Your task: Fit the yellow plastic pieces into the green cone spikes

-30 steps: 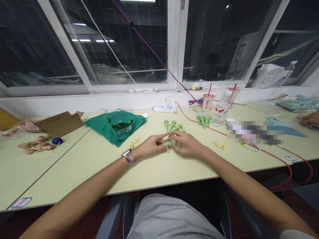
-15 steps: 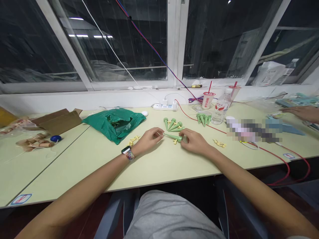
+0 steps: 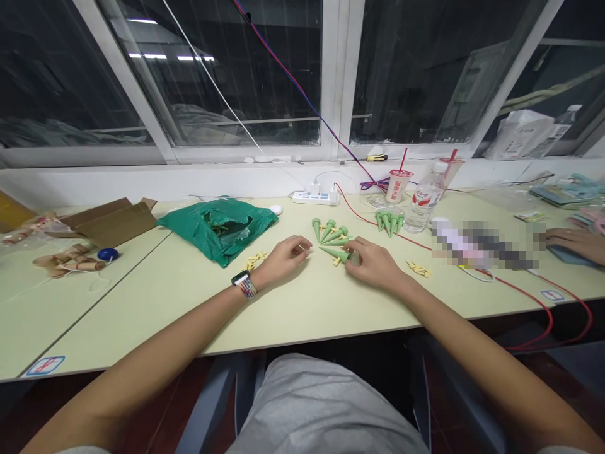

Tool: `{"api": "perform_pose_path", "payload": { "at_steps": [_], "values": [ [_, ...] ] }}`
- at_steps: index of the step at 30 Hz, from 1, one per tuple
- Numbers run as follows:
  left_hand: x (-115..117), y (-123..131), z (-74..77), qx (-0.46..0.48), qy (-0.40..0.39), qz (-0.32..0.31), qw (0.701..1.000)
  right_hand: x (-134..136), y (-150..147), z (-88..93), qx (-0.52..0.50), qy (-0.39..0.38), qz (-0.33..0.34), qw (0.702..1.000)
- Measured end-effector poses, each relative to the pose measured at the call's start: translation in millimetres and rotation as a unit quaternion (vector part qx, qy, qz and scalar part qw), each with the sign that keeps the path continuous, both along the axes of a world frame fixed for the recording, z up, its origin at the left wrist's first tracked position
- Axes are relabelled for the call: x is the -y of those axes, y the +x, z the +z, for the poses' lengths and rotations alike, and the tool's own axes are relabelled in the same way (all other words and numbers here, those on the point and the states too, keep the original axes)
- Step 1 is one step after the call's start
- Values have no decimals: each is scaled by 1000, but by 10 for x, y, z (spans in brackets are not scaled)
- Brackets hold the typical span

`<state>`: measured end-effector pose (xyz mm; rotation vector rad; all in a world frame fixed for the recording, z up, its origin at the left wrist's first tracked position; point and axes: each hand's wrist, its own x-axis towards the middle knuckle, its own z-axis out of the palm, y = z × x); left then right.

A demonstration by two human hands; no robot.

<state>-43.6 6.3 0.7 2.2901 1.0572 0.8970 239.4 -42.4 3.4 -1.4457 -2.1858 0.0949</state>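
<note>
Pinched at its wide end by my right hand [image 3: 371, 260], a green cone-shaped spike [image 3: 334, 253] with a small yellow side piece lies low over the table, its tip toward the left. My left hand [image 3: 287, 258] is just left of that tip, fingers curled but apart, with nothing visible in them. Beyond it, several similar green spikes [image 3: 331, 233] with yellow pieces lie fanned out. Small loose yellow pieces [image 3: 255, 260] are beside my left wrist, and another little pile of yellow pieces [image 3: 418, 269] lies right of my right hand.
A torn green plastic bag [image 3: 193, 224] lies left. More green spikes [image 3: 390, 222] lie near a water bottle [image 3: 421, 205] and a drink cup [image 3: 397, 187]. Behind is a power strip [image 3: 314, 198]; red cables [image 3: 524, 296] run right. Another person's hand [image 3: 574, 241] rests far right.
The spike in my right hand has moved slightly right, so its tip is farther from my left fingers. The other person's hand has come nearer the table's front. The view has shifted slightly.
</note>
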Motion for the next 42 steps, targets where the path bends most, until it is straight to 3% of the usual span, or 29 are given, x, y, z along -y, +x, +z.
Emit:
{"api": "perform_pose_path", "payload": {
  "at_steps": [28, 42],
  "values": [
    [0, 4, -2, -14, 4, 0, 1000, -35, 18, -48, -2, 6, 3, 1000],
    [1, 10, 5, -12, 6, -6, 1000, -62, 66, 64, -2, 15, -30, 999]
  ]
}}
